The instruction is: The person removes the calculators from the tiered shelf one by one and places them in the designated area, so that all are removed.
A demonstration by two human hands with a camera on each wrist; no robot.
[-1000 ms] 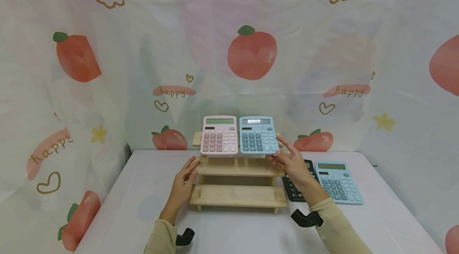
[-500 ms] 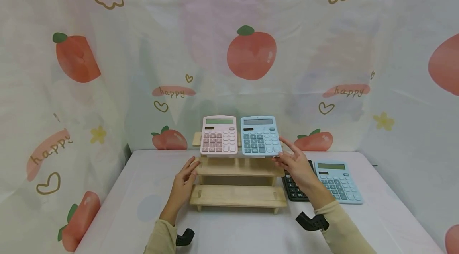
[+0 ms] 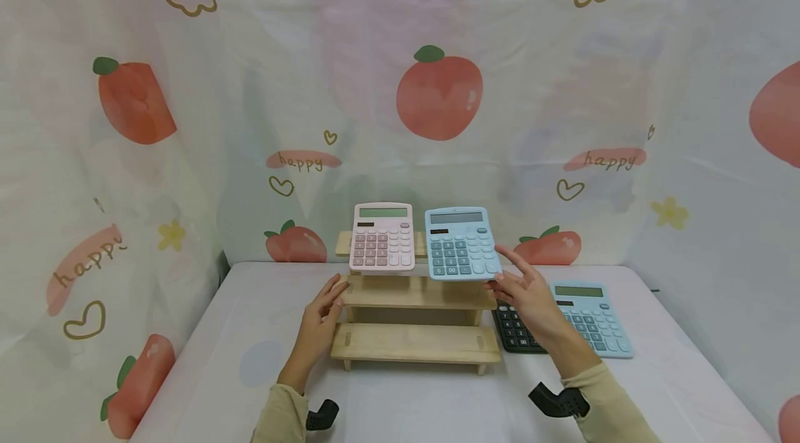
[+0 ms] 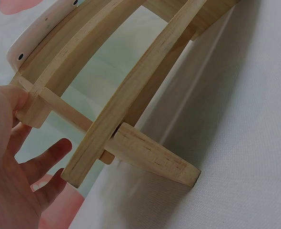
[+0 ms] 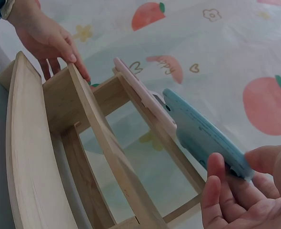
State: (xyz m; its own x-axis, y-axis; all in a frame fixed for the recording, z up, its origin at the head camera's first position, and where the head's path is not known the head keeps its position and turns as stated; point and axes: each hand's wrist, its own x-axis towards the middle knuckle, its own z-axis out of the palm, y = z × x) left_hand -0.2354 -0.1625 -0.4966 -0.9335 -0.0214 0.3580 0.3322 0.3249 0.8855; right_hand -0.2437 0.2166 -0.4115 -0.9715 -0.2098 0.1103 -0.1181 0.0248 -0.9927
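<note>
My right hand (image 3: pixel 531 301) pinches a blue calculator (image 3: pixel 461 245) by its lower right corner, thumb on one side and fingers behind. In the right wrist view the calculator (image 5: pixel 205 131) is tilted and stands off the wooden tiered rack (image 5: pixel 97 126). On the rack's top tier leans a pink calculator (image 3: pixel 382 238), left of the blue one. At the rack's left end my left hand (image 3: pixel 317 323) rests with its fingers at the middle tier (image 3: pixel 425 290). The left wrist view has that hand (image 4: pixel 16 157) with its thumb and fingers about the end of a wooden slat (image 4: pixel 35 107).
A black calculator (image 3: pixel 517 328) lies on the white table (image 3: pixel 400 408) right of the rack, partly behind my right hand. Next to it lies a second blue calculator (image 3: pixel 603 332). A patterned cloth backdrop (image 3: pixel 531 82) stands behind and along both sides.
My right hand has drawn the blue calculator rightward and slightly down, away from the pink one, uncovering part of the top tier. The left hand and rack have stayed put.
</note>
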